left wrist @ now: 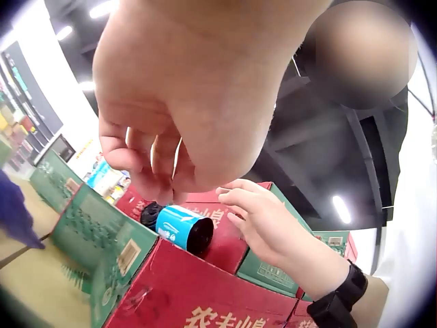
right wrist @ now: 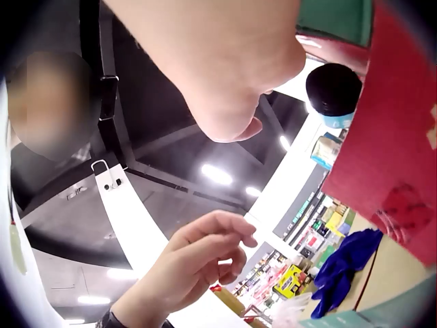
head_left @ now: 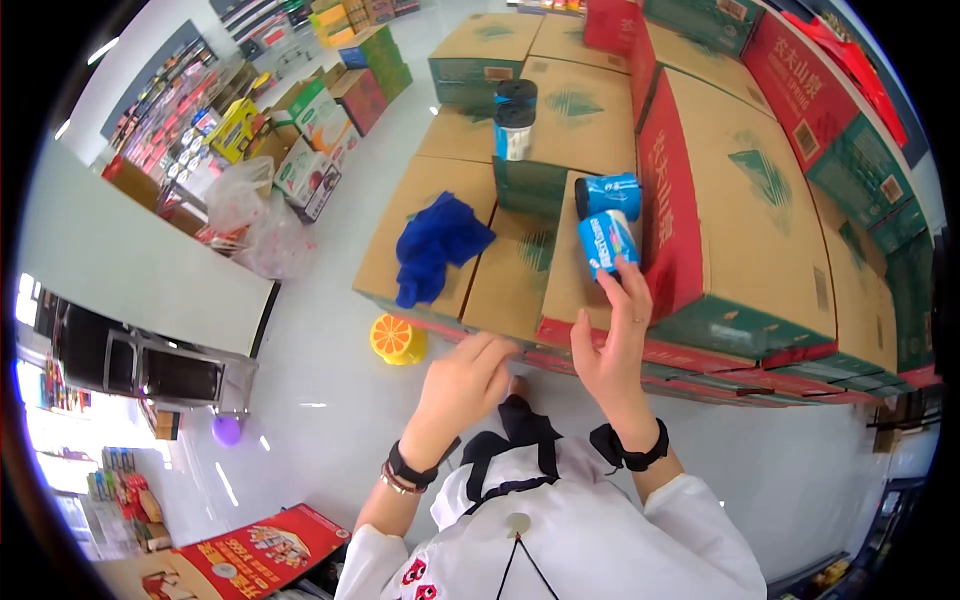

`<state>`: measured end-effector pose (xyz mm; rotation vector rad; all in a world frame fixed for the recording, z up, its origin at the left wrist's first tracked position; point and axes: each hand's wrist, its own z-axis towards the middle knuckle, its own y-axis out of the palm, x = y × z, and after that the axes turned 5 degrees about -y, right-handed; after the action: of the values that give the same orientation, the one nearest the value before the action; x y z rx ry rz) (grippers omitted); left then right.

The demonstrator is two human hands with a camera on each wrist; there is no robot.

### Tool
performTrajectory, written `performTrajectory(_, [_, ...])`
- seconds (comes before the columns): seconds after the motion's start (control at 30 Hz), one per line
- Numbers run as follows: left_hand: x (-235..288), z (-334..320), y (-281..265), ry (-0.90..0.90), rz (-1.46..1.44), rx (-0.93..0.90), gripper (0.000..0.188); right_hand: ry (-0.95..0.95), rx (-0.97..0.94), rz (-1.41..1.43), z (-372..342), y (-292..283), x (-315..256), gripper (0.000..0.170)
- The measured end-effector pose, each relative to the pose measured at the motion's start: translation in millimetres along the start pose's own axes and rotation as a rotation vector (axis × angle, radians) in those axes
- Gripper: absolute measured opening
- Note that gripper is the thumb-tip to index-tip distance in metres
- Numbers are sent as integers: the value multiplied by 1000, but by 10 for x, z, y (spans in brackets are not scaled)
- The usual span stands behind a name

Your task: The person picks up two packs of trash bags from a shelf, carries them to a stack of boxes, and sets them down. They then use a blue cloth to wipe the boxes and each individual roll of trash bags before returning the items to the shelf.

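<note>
On the carton stack, two black rolls wrapped in blue labels lie close together; they look like bin-bag rolls. My right hand (head_left: 617, 335) has its fingertips right at the lower end of the nearer roll (head_left: 608, 243), overlapping it in the head view. The farther roll (head_left: 612, 195) lies just beyond. Its fingers (left wrist: 239, 191) look extended and lightly bent in the left wrist view. My left hand (head_left: 463, 375) hangs in front of the cartons' near edge, fingers loosely curled, holding nothing. A similar dark pair of rolls (head_left: 514, 125) stands farther back on a carton.
A crumpled blue cloth (head_left: 435, 245) lies on the left cartons (head_left: 505, 285). Taller red-and-green cartons (head_left: 740, 200) rise on the right. An orange-slice-topped yellow stool (head_left: 397, 340) stands on the floor by the stack. Plastic bags (head_left: 265, 215) and boxes are at left.
</note>
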<state>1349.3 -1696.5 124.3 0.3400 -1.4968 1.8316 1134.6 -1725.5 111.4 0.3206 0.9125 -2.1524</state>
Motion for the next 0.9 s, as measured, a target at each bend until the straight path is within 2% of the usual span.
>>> performTrajectory(0.03, [18,246,21,90,-41,12,16,-5,21,-76,120,26,50,50])
performTrajectory(0.17, [59,1056,150,207,-126,49,16,79,1,-249,353,129,253,61])
performTrajectory(0.23, [85,1390,256,142,-225,44,19,188,-54,-276,414,150,296,66])
performTrajectory(0.27, [83,1564,321,152,-230,26,19,205,-47,-286,398,165,332,66])
performTrajectory(0.33, [65,1902,474,211,-250,47,25,341,-157,-222,328,195,381,62])
performTrajectory(0.37, [41,2042,568,190,-265,11,33,330,-144,-251,330,206,367,61])
performTrajectory(0.4, [36,2166,659,201,-272,-8,33,348,-135,-262,337,209,367,61])
performTrajectory(0.47, [12,2373,846,110,-220,-57,43,340,-144,-278,344,207,360,61])
performTrajectory(0.5, [-13,2475,933,97,-152,-53,56,365,-139,-273,356,194,339,62])
performTrajectory(0.53, [-53,2523,995,111,-159,-78,56,389,-129,-286,355,191,328,62])
performTrajectory(0.6, [-115,2624,1027,-181,-492,-458,62,440,-100,-265,351,194,319,63])
performTrajectory(0.67, [-167,2623,988,-127,-496,-482,63,502,-68,-277,324,212,279,66])
performTrajectory(0.73, [-265,2582,917,-18,-500,-428,60,549,-45,-284,322,235,237,69])
performTrajectory(0.8, [-364,2501,778,-27,-458,-450,57,658,32,-194,323,235,188,75])
performTrajectory(0.83, [-389,2456,680,-58,-444,-436,58,715,33,-205,313,238,156,82])
performTrajectory(0.9, [-458,2376,490,-86,-403,-423,55,744,2,-234,423,214,70,86])
